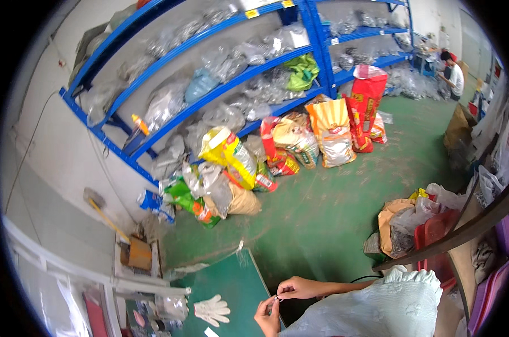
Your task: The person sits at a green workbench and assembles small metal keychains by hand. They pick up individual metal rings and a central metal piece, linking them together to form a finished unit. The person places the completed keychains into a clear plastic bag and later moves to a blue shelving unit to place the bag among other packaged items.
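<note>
My left hand [268,318] and my right hand [298,288] meet at the lower edge, over the near side of a green tabletop [232,289]. Both pinch with thumb and fingertips at one tiny piece [277,299]. The piece is partly covered by the fingers and too small to name. A white knitted glove [212,310] lies flat on the tabletop, to the left of my hands. A small white slip [210,332] is below the glove.
Blue shelves [237,70] with clear bags line the wall. Filled sacks [333,132] stand on the green floor [299,219]. An open brown bag [393,219] and a red plastic container [434,236] are at right. A person [452,77] sits far off.
</note>
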The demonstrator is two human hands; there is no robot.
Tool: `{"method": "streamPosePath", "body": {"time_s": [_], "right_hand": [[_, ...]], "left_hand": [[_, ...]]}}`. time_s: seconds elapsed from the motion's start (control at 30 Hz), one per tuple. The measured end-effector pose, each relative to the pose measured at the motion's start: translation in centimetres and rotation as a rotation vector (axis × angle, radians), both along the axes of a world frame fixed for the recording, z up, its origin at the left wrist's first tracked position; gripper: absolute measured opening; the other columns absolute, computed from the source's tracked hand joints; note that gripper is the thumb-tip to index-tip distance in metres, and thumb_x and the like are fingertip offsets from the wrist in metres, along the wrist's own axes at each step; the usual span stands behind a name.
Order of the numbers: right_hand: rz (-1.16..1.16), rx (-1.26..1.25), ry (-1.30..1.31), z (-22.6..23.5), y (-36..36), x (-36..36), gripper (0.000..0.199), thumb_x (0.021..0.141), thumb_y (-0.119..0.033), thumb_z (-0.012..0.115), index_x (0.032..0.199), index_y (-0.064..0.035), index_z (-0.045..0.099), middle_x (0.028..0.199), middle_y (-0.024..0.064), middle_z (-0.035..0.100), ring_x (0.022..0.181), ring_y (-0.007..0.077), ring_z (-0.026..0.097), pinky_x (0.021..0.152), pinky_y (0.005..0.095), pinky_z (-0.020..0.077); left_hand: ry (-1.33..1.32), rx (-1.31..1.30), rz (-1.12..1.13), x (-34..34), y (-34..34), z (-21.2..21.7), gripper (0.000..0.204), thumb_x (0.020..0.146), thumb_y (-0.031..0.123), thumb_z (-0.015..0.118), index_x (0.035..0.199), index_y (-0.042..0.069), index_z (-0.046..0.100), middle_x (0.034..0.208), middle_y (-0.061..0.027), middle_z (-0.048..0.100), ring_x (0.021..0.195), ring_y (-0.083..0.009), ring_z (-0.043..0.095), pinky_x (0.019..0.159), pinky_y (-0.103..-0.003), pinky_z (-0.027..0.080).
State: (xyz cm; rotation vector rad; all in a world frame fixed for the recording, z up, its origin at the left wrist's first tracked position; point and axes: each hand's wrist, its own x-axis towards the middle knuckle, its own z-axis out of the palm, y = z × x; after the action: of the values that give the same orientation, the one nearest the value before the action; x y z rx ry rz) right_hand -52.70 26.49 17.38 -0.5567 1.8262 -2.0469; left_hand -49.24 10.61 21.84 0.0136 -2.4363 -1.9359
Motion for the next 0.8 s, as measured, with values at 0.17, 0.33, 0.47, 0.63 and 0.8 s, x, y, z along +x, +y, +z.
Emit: {"method": "streamPosePath", "body": {"time_s": [0.17, 0.33, 0.47, 0.63, 0.8], "right_hand": [[-0.151, 0.050, 0.040, 2.9, 5.8, -2.5, 0.019, 0.086, -0.019, 0.058, 0.090, -0.0009, 0.060, 0.077, 0.0020, 0.062, 0.070, 0.0071, 0.054, 0.065, 0.0235, 0.0433], [-0.312, 0.005, 0.029, 3.3, 10.4, -3.7, 0.019, 0.085, -0.019, 0.060, 0.092, -0.0012, 0.060, 0.079, 0.0024, 0.061, 0.072, 0.0078, 0.053, 0.066, 0.0241, 0.0435], [-0.429, 0.192, 0.053, 4.6, 13.9, -6.3, 0.019, 0.084, -0.019, 0.061, 0.092, -0.0020, 0.060, 0.077, 0.0031, 0.060, 0.069, 0.0086, 0.053, 0.063, 0.0248, 0.0434], [-0.491, 0.218, -0.127, 7.2, 19.2, -12.3, 0.019, 0.084, -0.019, 0.061, 0.090, -0.0012, 0.061, 0.072, 0.0034, 0.059, 0.066, 0.0094, 0.052, 0.060, 0.0251, 0.0423], [-0.502, 0.320, 0.085, 5.5, 26.3, -20.7, 0.018, 0.083, -0.017, 0.062, 0.090, -0.0006, 0.061, 0.074, 0.0062, 0.060, 0.066, 0.0115, 0.052, 0.059, 0.0268, 0.0430]], "left_hand": [[-0.074, -0.019, -0.171, -4.9, 4.6, 2.5, 0.009, 0.078, -0.002, 0.062, 0.088, -0.002, 0.064, 0.075, -0.0032, 0.061, 0.067, -0.0067, 0.055, 0.061, -0.018, 0.043], [0.024, 0.023, -0.385, -9.8, 8.9, 2.2, 0.010, 0.078, -0.003, 0.062, 0.088, -0.003, 0.064, 0.083, -0.0075, 0.063, 0.071, -0.0082, 0.056, 0.061, -0.018, 0.043], [0.157, -0.103, -0.537, -14.9, 12.7, 2.5, 0.016, 0.076, -0.005, 0.062, 0.091, -0.001, 0.064, 0.085, -0.0095, 0.062, 0.071, -0.0115, 0.057, 0.063, -0.021, 0.044], [0.114, 0.058, -0.564, -21.9, 18.3, 0.7, 0.017, 0.075, -0.005, 0.062, 0.092, -0.001, 0.063, 0.087, -0.0089, 0.062, 0.074, -0.0138, 0.058, 0.063, -0.025, 0.046], [0.139, 0.083, -0.653, -30.1, 25.0, 1.3, 0.014, 0.077, -0.001, 0.062, 0.091, -0.001, 0.063, 0.086, -0.0084, 0.062, 0.074, -0.0133, 0.057, 0.063, -0.024, 0.045]]}}
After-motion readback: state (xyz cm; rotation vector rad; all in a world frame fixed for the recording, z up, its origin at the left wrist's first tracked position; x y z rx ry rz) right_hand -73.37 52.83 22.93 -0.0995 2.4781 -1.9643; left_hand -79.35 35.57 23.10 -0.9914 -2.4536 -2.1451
